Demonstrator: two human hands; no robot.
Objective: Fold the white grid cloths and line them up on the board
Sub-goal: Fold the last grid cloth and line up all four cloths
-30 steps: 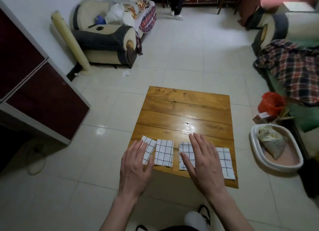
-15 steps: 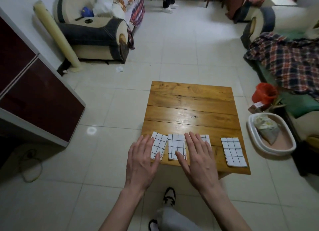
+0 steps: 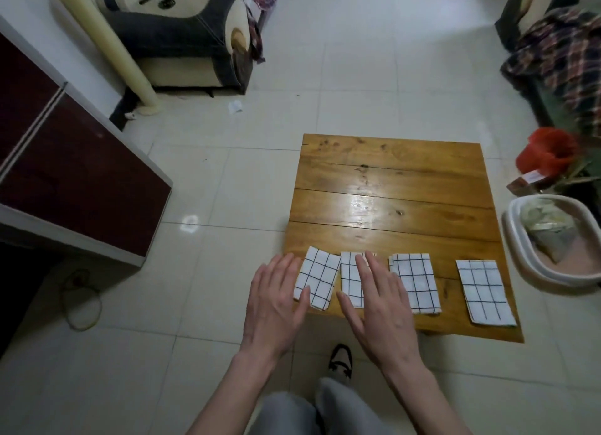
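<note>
both flat: left hand (image 3: 276, 304) beside cloths (image 3: 317, 276), right hand (image 3: 379, 304) over them.

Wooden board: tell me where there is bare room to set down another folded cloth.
The wooden board is bare across its far planks, beyond the four folded grid cloths. A smaller bare gap lies between the third cloth and the rightmost cloth. The near left is crowded: two cloths lie close together there, under the left hand and right hand.

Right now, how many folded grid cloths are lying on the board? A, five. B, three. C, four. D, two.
C: four cloths lie in a row along the board's near edge: one by the left hand, one partly under the right hand, then two more.
</note>
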